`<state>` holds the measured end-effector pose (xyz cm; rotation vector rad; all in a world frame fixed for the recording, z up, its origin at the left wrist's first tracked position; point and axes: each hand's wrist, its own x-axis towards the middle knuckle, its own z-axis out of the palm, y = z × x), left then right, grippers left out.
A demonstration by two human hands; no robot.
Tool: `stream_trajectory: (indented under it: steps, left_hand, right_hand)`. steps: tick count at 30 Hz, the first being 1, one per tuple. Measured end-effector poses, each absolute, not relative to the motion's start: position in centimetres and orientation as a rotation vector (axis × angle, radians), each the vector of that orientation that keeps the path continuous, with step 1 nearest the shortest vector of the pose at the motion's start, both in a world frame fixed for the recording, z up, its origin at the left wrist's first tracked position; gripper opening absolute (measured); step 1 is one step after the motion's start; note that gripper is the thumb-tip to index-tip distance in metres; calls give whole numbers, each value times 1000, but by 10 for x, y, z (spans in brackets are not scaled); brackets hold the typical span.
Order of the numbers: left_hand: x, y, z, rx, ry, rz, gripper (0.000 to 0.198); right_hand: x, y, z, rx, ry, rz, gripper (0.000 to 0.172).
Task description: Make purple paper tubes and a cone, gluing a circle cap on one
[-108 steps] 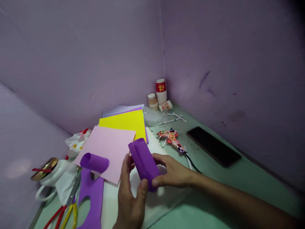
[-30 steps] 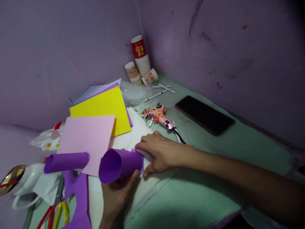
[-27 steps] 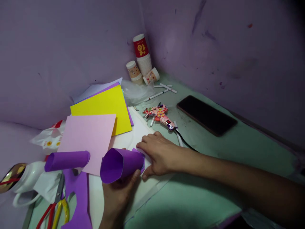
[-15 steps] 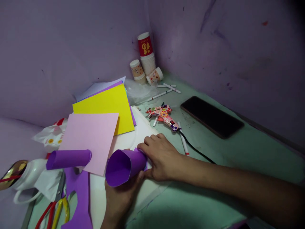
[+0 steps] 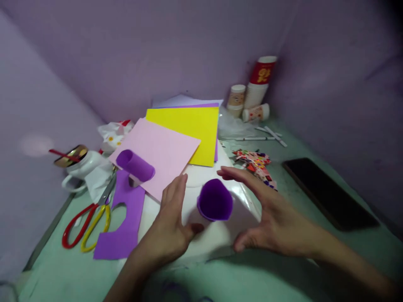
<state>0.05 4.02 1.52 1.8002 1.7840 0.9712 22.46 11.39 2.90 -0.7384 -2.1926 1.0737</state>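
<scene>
A purple paper cup-like tube [image 5: 208, 212] stands upright on a white board [image 5: 195, 247], its open mouth facing up. To its left is my left hand [image 5: 173, 222], fingers stretched out and apart from the tube. My right hand [image 5: 264, 209] curves around the other side with thumb and fingers spread, holding nothing. A smaller purple paper tube [image 5: 138, 165] lies on a pink sheet [image 5: 166, 155] further left. Beneath that sheet's near edge is a purple paper offcut [image 5: 126, 239] with a rounded notch.
Scissors [image 5: 91, 222] with red and yellow handles lie at left, near a white mug [image 5: 88, 165]. A yellow sheet [image 5: 195, 134] tops a paper stack. A floral-patterned glue gun [image 5: 255, 161], a phone [image 5: 327, 193], markers [image 5: 255, 139] and stacked paper cups [image 5: 256, 94] are at right.
Both hands have let go of the purple tube and moved apart. The tube, tilted on its side before, now stands upright on the board. The camera view has swung left.
</scene>
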Motion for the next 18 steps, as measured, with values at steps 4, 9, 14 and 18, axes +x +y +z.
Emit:
stream_trajectory:
  steps: [4,9,14,18]
  left_hand:
    - [-7,26,16,1918,1796,790,48]
    - [11,7,4,1998,1790,852,24]
    - [27,-4,-16,2474,1655,983,19]
    - [28,-5,-24,2628,1609,926,18]
  right_hand:
    - [215,107,26,-805,-2182,1059,100]
    - [199,102,32,-899,-2154,983,91]
    - [188,98,37,-974,-2155,938,74]
    - [185,100,35,-993,-2194,877,52]
